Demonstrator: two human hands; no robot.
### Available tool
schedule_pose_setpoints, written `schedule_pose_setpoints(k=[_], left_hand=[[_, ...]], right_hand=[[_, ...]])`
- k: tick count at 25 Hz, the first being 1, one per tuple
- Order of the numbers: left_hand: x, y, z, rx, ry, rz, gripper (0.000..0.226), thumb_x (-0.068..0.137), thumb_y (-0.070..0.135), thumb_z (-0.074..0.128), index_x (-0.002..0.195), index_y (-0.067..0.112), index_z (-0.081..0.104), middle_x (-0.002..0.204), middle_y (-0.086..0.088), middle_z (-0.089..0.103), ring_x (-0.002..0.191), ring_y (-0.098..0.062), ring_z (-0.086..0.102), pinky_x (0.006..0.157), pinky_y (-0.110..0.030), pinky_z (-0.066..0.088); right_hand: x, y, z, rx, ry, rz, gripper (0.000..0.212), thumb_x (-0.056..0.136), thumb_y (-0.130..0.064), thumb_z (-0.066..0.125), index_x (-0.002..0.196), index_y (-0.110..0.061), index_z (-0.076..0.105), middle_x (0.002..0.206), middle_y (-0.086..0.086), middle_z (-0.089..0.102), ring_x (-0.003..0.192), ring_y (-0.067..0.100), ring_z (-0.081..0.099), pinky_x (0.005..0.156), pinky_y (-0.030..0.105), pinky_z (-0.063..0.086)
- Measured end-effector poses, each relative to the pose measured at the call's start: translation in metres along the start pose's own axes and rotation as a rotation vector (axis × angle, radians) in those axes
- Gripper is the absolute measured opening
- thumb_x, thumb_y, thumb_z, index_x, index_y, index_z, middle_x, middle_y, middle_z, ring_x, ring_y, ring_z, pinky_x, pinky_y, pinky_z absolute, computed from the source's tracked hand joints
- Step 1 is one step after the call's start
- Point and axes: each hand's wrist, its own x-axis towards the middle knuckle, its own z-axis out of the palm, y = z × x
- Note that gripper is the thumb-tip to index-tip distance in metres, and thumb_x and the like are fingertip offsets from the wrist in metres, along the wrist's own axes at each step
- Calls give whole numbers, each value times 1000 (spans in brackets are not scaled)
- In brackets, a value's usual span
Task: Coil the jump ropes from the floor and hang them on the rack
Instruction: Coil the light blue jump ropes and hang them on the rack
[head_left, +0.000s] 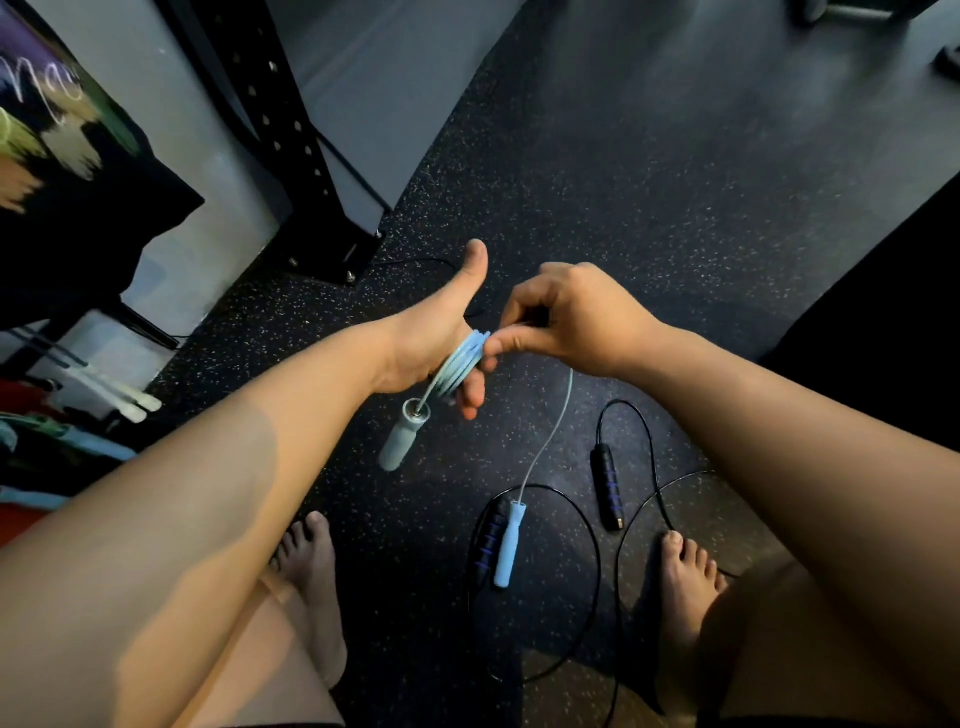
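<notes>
Speckled black floor (649, 218) all round; at mid-frame the blue rope (464, 361) is coiled around the spread left hand (441, 332), the right hand (569, 317) pinching its strand. Upper-left writing (47, 88): unreadable.

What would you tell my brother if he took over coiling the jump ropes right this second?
Left hand: fingers straight, thumb up, blue rope looped around it. One blue handle hangs below.
Right hand: fingers pinch the loose blue strand right beside the coil.
The other blue handle is low down, over a handle of the black rope.
The black rope lies uncoiled on the floor.
Done: most of the blue rope is wound.
Left: finish winding, coil the black rope, hang both up.
</notes>
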Motion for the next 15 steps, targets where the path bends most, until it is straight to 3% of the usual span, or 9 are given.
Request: schedule_pose_setpoints(k=[2, 4, 10, 13, 15], left_hand=[[-2, 4, -3, -126, -91, -3, 105, 66, 98, -10, 66, 11, 50, 48, -9, 47, 50, -27, 49, 81, -43, 48], [-4, 7, -7, -215, -164, 8, 105, 63, 99, -12, 62, 12, 48, 41, -4, 38, 43, -24, 41, 79, -39, 47], [-11, 10, -12, -534, -281, 135, 102, 53, 104, -11, 60, 17, 42, 34, 4, 31, 34, -19, 40, 79, -33, 49], [-13, 11, -12, -653, -274, 238, 100, 52, 104, -11, 62, 19, 40, 34, 6, 32, 35, -17, 40, 83, -32, 49], [-14, 11, -12, -729, -270, 301, 99, 51, 104, -10, 64, 19, 39, 34, 6, 33, 36, -17, 41, 84, -33, 47]], right_hand=[[-2, 6, 4, 15, 8, -2, 44, 86, -62, 57, 83, -19, 69, 73, -9, 63, 73, 12, 55, 64, 23, 43], [-3, 8, 9, 32, 8, 21, 41, 92, -55, 53, 84, -16, 63, 74, -6, 61, 73, 13, 53, 64, 19, 37], [-7, 15, 15, 250, -13, 234, 42, 105, -42, 40, 86, -9, 58, 77, 11, 64, 68, 19, 58, 69, 44, 50], [-9, 9, 25, 418, -56, 321, 44, 107, -38, 33, 102, -7, 64, 83, 18, 67, 67, 16, 56, 71, 40, 52], [-7, 5, 33, 547, -90, 404, 45, 107, -35, 34, 99, -3, 64, 81, 19, 67, 68, 13, 59, 71, 38, 52]])
